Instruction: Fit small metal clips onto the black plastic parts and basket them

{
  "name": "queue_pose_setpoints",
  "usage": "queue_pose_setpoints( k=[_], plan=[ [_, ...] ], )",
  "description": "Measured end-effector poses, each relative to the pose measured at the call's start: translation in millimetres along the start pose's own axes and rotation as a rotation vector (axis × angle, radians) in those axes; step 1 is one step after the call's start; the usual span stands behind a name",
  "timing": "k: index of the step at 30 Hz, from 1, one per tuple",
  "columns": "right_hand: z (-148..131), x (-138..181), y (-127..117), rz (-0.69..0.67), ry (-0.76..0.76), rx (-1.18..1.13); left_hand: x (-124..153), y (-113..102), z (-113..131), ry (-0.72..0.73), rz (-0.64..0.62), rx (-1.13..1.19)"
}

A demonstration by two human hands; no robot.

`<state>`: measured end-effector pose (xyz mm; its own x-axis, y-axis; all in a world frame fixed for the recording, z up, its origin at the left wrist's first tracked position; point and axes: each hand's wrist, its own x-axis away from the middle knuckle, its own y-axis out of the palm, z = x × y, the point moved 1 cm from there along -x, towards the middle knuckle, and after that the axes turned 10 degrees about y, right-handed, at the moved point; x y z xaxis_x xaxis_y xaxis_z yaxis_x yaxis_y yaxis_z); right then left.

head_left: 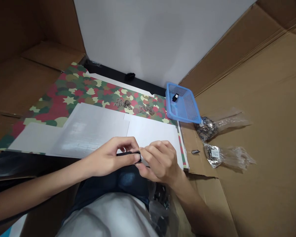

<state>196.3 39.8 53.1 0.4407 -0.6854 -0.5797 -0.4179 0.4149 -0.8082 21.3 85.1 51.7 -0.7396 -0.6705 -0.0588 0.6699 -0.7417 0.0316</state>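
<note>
— At six o'clock in the head view, what do the hands hold?

— The left hand point(111, 158) and right hand point(160, 163) both grasp a small black-and-silver piece point(135, 157), fingers closed on it from either side. The fingers hide too much to tell its exact kind.

— What lies beyond them?

— At twelve o'clock, white card sheets point(96, 131) overlap a camouflage-print sheet point(71, 89), which bears grey heaps of small metal parts point(134, 107).

— And to the right?

— At two o'clock, a blue plastic basket point(182, 103) holds a small black item point(175, 97). At three o'clock, an upper clear bag point(219, 125) and a lower clear bag point(224, 156), both with metal parts, rest on brown cardboard point(256, 98). A loose metal piece point(195, 151) lies just beside the lower clear bag.
</note>
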Motion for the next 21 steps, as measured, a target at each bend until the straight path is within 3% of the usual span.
queue_pose_setpoints(
  k=[2, 6, 10, 16, 21],
  plan=[
    [0.8, 2.3, 1.3, -0.071, 0.158, -0.201, 1.2, -1.2, 2.4, 0.035, 0.051, -0.08],
    [0.0, 7.3, 4.9, -0.27, 0.597, -0.834, 5.0, -2.2, 4.2, 0.12, 0.095, -0.188],
    [-6.4, 4.5, 4.6, -0.396, 0.841, -1.181, 9.2, -1.5, 0.2, 0.275, 0.118, -0.294],
    [-15.9, -0.5, 8.9, -0.368, 1.005, -1.554, 13.6, -1.0, -5.2, 0.41, 0.127, -0.367],
    [-22.4, 4.0, 15.4, -0.211, 0.981, -1.556, 16.2, 1.6, -7.1, 0.428, 0.156, -0.389]
  ],
)
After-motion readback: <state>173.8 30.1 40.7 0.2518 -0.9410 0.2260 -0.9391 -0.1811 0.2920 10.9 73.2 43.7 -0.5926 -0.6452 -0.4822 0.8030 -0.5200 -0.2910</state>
